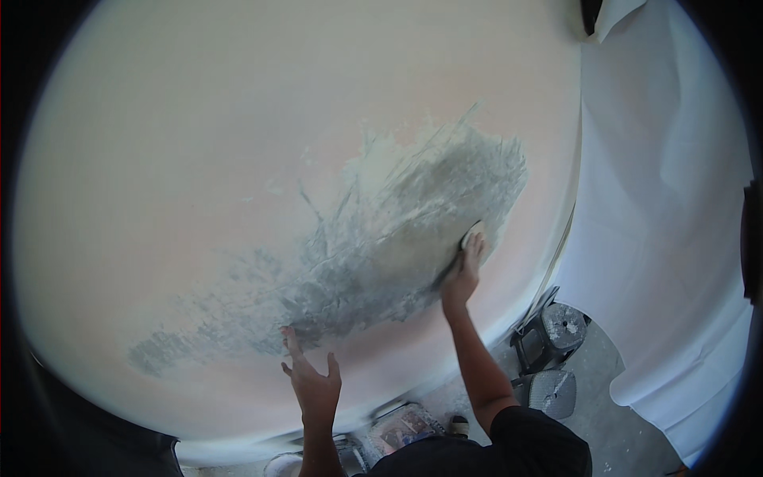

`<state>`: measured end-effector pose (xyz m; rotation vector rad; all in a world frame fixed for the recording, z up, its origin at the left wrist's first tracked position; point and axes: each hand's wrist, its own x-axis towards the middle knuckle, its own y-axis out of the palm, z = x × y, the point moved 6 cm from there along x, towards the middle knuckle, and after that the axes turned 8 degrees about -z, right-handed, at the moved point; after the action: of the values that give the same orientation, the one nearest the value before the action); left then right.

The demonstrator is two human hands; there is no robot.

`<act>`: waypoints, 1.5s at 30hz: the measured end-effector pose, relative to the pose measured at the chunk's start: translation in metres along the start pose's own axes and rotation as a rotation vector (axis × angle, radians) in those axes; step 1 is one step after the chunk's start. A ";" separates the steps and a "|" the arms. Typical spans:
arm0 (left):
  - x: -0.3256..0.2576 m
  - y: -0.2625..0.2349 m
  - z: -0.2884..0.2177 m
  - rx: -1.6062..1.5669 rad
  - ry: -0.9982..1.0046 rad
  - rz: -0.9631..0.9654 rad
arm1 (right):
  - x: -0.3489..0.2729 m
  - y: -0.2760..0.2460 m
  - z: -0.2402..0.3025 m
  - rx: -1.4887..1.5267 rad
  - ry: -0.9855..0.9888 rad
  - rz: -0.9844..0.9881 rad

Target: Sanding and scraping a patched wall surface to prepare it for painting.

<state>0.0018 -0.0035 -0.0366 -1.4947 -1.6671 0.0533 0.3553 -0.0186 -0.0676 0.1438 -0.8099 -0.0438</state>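
A large pale, curved panel (199, 143) fills most of the view, with pinkish areas and a long grey, streaky patch (413, 246) running from lower left to upper right. My right hand (461, 278) presses a small rounded sanding pad (472, 235), pale on top with a dark edge, against the right part of that patch. Its underside is hidden. Lower and to the left, my left hand (312, 383) is raised with fingers apart and holds nothing. Its longest fingertips reach the patch's lower edge; whether they touch it I cannot tell.
White sheeting (660, 215) hangs along the right side. Two dark stools (563, 326) dusted with white powder stand on the grey floor (600, 397) at lower right. Beneath the panel's lower edge are a cluttered tray-like item (404, 429) and a shoe (458, 426).
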 end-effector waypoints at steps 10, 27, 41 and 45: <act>0.006 0.024 -0.008 0.312 -0.023 -0.264 | -0.090 0.017 -0.023 0.137 -0.854 0.602; 0.004 0.037 -0.013 0.395 -0.082 -0.421 | 0.025 0.002 -0.049 0.082 -0.369 0.246; 0.007 -0.006 -0.011 0.047 -0.047 -0.225 | -0.008 0.023 0.060 0.103 -0.514 0.218; 0.004 -0.044 -0.001 -0.257 -0.012 -0.280 | -0.038 0.033 0.108 0.035 -0.439 0.167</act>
<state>-0.0315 -0.0132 -0.0097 -1.4308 -1.9335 -0.3154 0.2504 0.0058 -0.0162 0.0999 -1.2584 0.1004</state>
